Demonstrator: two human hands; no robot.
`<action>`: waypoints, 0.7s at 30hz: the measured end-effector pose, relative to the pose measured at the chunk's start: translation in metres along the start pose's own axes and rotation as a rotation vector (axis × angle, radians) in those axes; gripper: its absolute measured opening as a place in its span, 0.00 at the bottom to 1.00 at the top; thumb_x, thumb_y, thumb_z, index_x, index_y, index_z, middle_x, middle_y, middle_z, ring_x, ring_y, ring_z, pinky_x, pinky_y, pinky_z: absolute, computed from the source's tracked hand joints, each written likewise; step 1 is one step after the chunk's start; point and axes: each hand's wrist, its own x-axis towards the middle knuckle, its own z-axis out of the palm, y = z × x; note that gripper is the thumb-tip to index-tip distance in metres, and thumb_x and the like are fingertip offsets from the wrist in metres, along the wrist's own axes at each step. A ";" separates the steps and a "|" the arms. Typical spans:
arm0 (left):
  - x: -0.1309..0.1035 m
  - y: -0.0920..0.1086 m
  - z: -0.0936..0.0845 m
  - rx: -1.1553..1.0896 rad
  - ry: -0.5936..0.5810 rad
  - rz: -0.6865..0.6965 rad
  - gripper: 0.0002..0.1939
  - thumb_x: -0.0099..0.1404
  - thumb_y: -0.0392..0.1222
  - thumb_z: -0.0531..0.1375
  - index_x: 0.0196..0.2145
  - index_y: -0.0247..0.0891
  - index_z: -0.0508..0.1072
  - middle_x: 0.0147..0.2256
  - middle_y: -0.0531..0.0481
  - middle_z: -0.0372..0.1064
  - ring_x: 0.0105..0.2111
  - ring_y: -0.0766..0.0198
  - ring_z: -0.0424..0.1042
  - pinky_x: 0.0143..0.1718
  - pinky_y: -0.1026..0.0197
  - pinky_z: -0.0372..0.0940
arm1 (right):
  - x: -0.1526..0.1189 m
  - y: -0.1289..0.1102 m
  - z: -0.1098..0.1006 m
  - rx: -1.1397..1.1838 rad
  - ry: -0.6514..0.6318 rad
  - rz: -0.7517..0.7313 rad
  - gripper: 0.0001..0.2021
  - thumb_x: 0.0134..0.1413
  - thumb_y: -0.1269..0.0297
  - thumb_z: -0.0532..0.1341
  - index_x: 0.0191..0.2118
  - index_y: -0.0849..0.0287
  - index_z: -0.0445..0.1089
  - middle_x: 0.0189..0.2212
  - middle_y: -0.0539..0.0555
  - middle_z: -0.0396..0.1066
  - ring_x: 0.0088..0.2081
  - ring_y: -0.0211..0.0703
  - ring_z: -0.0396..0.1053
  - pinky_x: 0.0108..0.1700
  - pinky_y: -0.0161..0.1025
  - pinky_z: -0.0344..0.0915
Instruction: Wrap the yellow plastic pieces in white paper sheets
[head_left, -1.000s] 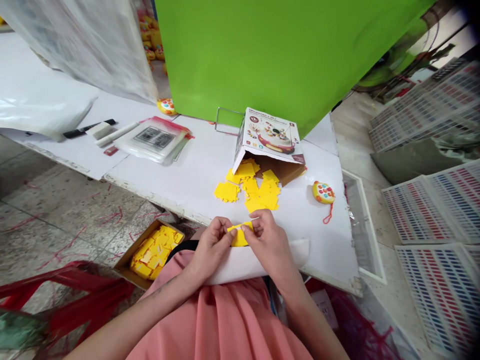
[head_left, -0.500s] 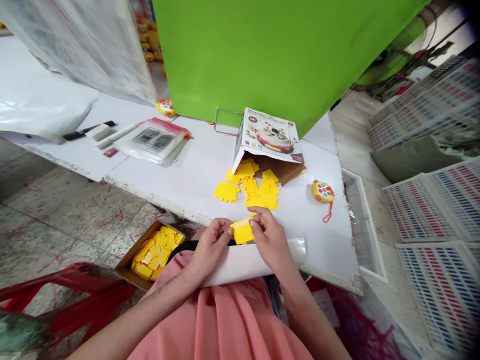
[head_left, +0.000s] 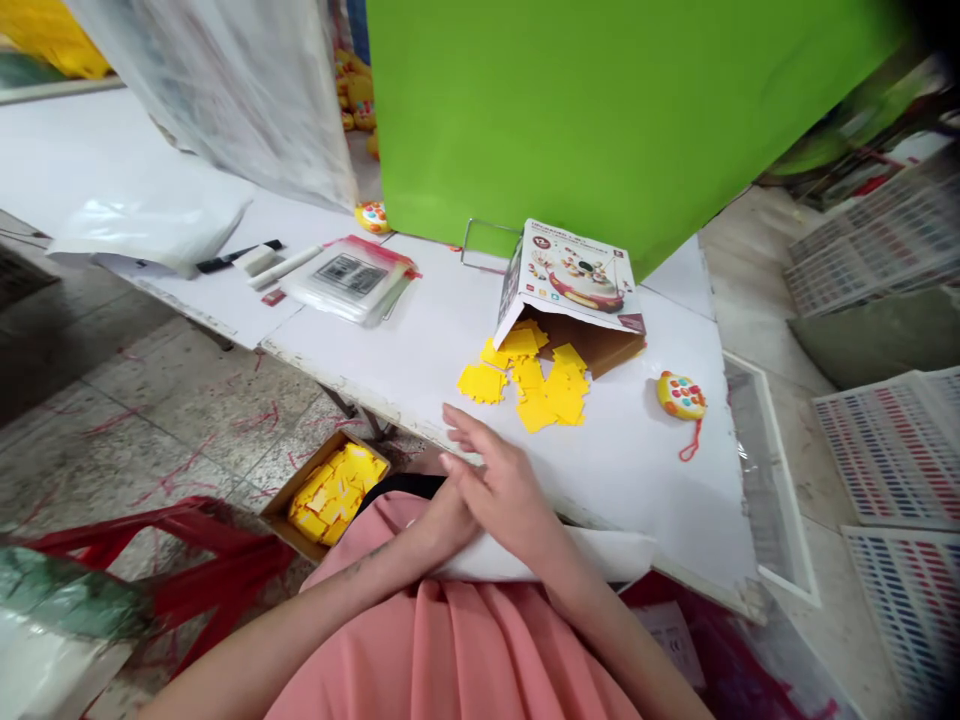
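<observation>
My right hand (head_left: 499, 487) lies across my left hand at the table's front edge. Its fingers are stretched and apart, and nothing shows in them. Most of my left hand (head_left: 448, 518) is covered, so its fingers and anything in them are hidden. Just beyond the hands, flat yellow plastic pieces (head_left: 551, 400) lie in a loose pile. They spill from the mouth of a printed toy box (head_left: 577, 275) lying on its side. Under my forearms, a white sheet (head_left: 600, 552) rests across my lap.
On the floor at left stands a carton (head_left: 281, 520) full of yellow pieces, near a red stool (head_left: 195, 530). A yellow button toy (head_left: 682, 397) with a red cord lies at right. Plastic bags (head_left: 337, 310) and a black marker (head_left: 232, 258) lie left. A green panel (head_left: 570, 120) rises behind.
The yellow piece that both hands held is out of sight. My right hand has moved left over my left hand and its fingers have spread. The whole view has shifted.
</observation>
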 end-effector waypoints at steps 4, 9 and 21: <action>-0.002 0.006 -0.009 0.246 -0.082 0.113 0.04 0.56 0.39 0.58 0.27 0.35 0.72 0.26 0.53 0.68 0.29 0.65 0.64 0.32 0.65 0.58 | -0.012 0.014 -0.026 -0.263 -0.015 0.027 0.16 0.59 0.70 0.50 0.51 0.56 0.63 0.47 0.53 0.67 0.49 0.41 0.63 0.52 0.42 0.59; 0.003 0.015 -0.015 0.507 -0.057 0.225 0.13 0.63 0.46 0.52 0.30 0.35 0.69 0.27 0.53 0.66 0.28 0.67 0.62 0.29 0.68 0.57 | -0.033 0.027 -0.052 -0.451 -0.153 0.099 0.16 0.58 0.69 0.53 0.52 0.55 0.63 0.44 0.53 0.69 0.46 0.45 0.63 0.49 0.45 0.59; -0.002 0.048 -0.031 0.822 -0.215 0.207 0.12 0.63 0.45 0.52 0.31 0.37 0.70 0.27 0.54 0.68 0.27 0.67 0.63 0.27 0.68 0.56 | -0.037 0.042 -0.052 -0.516 -0.054 0.024 0.08 0.56 0.69 0.57 0.42 0.56 0.68 0.35 0.51 0.70 0.40 0.43 0.63 0.47 0.44 0.57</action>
